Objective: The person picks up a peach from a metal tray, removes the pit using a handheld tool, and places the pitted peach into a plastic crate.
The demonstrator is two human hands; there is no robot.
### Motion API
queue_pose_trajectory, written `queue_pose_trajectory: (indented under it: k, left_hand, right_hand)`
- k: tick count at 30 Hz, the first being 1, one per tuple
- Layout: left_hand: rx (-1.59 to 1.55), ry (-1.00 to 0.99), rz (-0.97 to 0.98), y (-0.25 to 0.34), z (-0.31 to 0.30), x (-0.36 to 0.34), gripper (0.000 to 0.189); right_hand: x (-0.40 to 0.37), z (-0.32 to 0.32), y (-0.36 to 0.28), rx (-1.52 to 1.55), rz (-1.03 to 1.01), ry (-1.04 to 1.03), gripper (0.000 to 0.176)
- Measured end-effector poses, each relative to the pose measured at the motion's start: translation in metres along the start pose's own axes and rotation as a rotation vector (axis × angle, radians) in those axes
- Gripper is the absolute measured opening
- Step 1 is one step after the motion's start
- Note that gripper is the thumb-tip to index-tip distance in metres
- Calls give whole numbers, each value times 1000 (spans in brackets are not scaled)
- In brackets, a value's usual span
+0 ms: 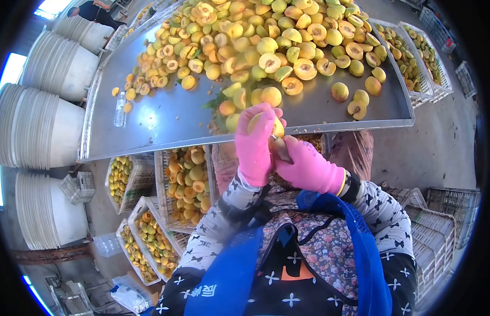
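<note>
My left hand, in a pink glove, is wrapped round a yellow peach just in front of the metal table's near edge. In my right hand, also pink-gloved, is a short-handled tool, its front end against the underside of the peach. The working end is hidden, so its exact kind does not show. Beyond my hands, a large heap of whole and halved peaches covers much of the metal table. Some cut halves, like this peach half, show their pits or hollows.
A clear plastic bottle stands at the table's left. Below the near edge are a crate of peaches and several more filled crates. Stacked white tubs line the left side; stacked crates stand at right. Another person is at far left.
</note>
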State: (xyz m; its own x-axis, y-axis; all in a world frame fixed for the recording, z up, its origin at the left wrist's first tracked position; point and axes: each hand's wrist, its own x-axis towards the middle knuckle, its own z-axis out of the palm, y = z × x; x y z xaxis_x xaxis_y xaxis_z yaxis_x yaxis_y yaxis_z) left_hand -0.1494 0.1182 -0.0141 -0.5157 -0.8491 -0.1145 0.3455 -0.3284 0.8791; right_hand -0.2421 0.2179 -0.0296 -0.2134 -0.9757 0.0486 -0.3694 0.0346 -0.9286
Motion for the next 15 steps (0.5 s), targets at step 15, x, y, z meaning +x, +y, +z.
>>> queue_pose_trajectory:
  k: [15]
  left_hand:
    - [309, -136, -146, 10, -9, 7, 37]
  right_hand:
    - [-3, -21, -6, 784, 394, -494, 18]
